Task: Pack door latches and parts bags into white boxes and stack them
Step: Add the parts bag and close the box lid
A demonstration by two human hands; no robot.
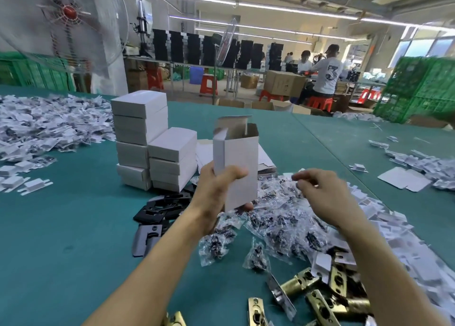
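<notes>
The teal tabletop (73, 227) carries several groups of stock. Closed white boxes (147, 138) stand in two touching columns at centre left, the left column being the taller. Flat box blanks (267, 162) lie just behind and to the right of these columns. Black plates (161, 208) lie scattered in front of the columns, partly hidden by the left forearm. A heap of clear parts bags (278, 227) occupies the centre right, and brass door latches (320, 291) lie in a loose pile at the near right edge. White card inserts (49, 126) cover the far left of the tabletop; a second spread of them (374, 229) runs along the right side of the bags. Green crates (418, 87) stand beyond the far right corner. The left hand (216, 192) grips an upright white box (236, 163) at its lower end, thumb across the front face and fingers behind; the box is held above the bag heap, its top flaps open. The right hand (327, 197) hovers over the parts bags with its fingers curled inward; motion blur at the fingertips prevents telling whether it pinches anything.
</notes>
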